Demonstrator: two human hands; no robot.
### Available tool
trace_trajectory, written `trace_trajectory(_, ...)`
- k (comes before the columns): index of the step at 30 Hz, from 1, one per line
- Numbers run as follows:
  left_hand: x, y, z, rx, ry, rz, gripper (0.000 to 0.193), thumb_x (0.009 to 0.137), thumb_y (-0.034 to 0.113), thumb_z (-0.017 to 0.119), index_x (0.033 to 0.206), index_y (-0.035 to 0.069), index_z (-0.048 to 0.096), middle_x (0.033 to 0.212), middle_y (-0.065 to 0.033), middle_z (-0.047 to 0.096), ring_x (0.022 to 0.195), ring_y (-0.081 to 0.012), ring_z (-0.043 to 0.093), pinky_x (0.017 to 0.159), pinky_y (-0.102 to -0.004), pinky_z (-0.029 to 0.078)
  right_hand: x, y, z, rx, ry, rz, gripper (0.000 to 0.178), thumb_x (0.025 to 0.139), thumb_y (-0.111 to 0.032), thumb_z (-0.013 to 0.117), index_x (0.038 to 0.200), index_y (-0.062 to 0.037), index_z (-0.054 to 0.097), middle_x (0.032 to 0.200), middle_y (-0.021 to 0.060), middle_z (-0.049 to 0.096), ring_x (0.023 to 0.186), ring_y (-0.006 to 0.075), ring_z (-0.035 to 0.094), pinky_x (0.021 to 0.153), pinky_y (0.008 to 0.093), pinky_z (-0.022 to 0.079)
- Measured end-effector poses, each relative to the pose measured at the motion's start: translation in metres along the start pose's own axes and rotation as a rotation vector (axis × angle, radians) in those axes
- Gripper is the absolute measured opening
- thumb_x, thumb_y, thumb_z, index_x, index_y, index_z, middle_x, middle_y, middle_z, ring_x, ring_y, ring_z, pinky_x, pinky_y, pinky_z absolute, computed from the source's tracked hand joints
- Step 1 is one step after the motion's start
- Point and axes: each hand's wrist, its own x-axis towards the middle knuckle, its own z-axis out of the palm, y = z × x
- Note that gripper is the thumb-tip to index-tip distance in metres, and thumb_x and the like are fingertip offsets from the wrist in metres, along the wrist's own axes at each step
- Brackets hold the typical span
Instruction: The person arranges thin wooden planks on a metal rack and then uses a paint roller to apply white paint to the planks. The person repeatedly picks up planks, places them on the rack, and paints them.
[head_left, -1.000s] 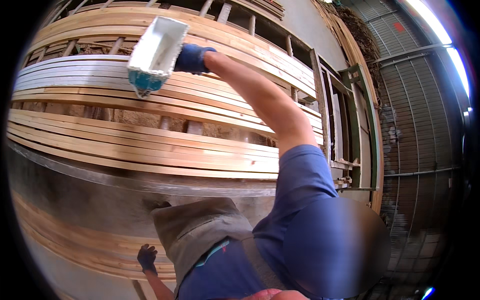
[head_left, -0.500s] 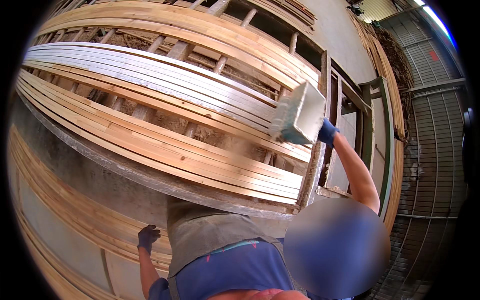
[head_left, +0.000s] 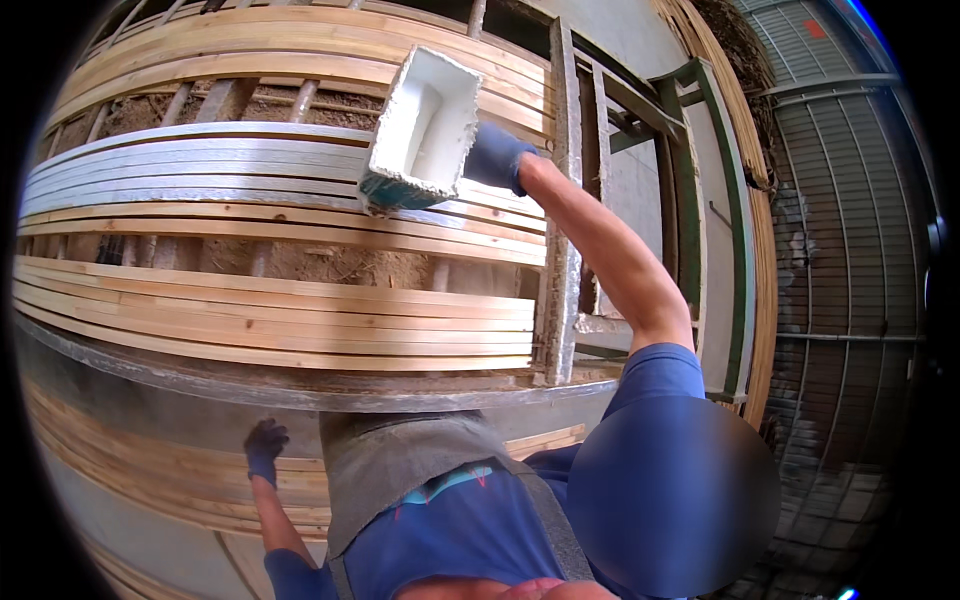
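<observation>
My right hand [head_left: 497, 158], in a blue glove, grips the right side of a rectangular paint box [head_left: 427, 118] with white coating inside and along its rim. The box's teal lower edge is above, or resting on, a row of white-coated wood strips [head_left: 215, 165]; I cannot tell if they touch. To the right of the box, the strips show bare wood. My left hand [head_left: 266, 440], in a dark glove, hangs by my side with fingers loosely apart and nothing in them. Beyond it, lower down, lie stacked wood boards [head_left: 180, 475].
Bare wood strips [head_left: 270, 325] lie on the near side of the rack, and more bare strips [head_left: 220, 50] on the far side. A metal rack edge [head_left: 400, 393] runs before me. Upright frame bars [head_left: 565, 200] stand at the strips' right ends.
My right hand has swept the paint box leftward along the white-coated strips. The box now tilts so its inside shows more. The view has shifted; my left hand stays low at my side.
</observation>
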Motion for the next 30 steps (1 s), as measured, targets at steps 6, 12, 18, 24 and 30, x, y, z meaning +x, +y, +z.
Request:
trace_trajectory(6, -0.037, -0.052, 0.064, -0.157, 0.213, -0.086, 0.031, 0.097, 0.029, 0.054, 0.120, 0.010, 0.063, 0.092, -0.0112, 0.073, 0.068, -0.0193, 0.068, 0.056, -0.0272, 0.049, -0.104, 0.124, -0.009, 0.989, -0.025, 0.121, 0.023, 0.095, -0.011, 0.060, 0.117, -0.0042, 0.065, 0.114, 0.0134, 0.069, 0.101, 0.0226, 0.065, 0.092, 0.0372, 0.054)
trace_trajectory(12, -0.076, -0.150, 0.135, 0.047, 0.175, -0.441, 0.024, 0.092, 0.031, 0.060, 0.104, 0.011, 0.064, 0.081, -0.0131, 0.072, 0.059, -0.0222, 0.067, 0.048, -0.0288, 0.044, -0.203, 0.222, -0.023, 0.057, 0.031, -0.004, 0.032, 0.091, -0.020, 0.063, 0.121, -0.0068, 0.067, 0.119, 0.0137, 0.070, 0.105, 0.0308, 0.066, 0.093, 0.0386, 0.052)
trace_trajectory(18, -0.091, -0.141, 0.154, -0.063, 0.139, -0.239, 0.035, 0.096, 0.040, 0.055, 0.111, 0.010, 0.065, 0.090, -0.0093, 0.073, 0.070, -0.0204, 0.069, 0.061, -0.0301, 0.048, -0.225, 0.243, -0.018, 0.363, 0.219, -0.016, 0.021, 0.087, -0.009, 0.063, 0.107, -0.0038, 0.070, 0.101, 0.0163, 0.073, 0.092, 0.0316, 0.069, 0.082, 0.0396, 0.054)
trace_trajectory(24, -0.093, -0.117, 0.151, -0.057, 0.196, -0.355, 0.036, 0.097, 0.041, 0.053, 0.112, 0.011, 0.066, 0.091, -0.0084, 0.074, 0.070, -0.0197, 0.070, 0.062, -0.0311, 0.048, -0.312, 0.256, -0.003, 0.856, 0.310, 0.178, 0.019, 0.080, -0.010, 0.068, 0.098, -0.0049, 0.072, 0.091, 0.0167, 0.073, 0.085, 0.0356, 0.069, 0.074, 0.0408, 0.055)
trace_trajectory(30, -0.084, -0.111, 0.140, 0.003, 0.144, -0.297, 0.042, 0.101, 0.045, 0.049, 0.116, 0.009, 0.066, 0.098, -0.0112, 0.076, 0.076, -0.0216, 0.072, 0.067, -0.0331, 0.053, -0.261, 0.167, 0.027, 0.205, 0.197, -0.006, 0.031, 0.084, -0.020, 0.068, 0.112, -0.0057, 0.071, 0.106, 0.0181, 0.072, 0.102, 0.0387, 0.067, 0.094, 0.0439, 0.051)
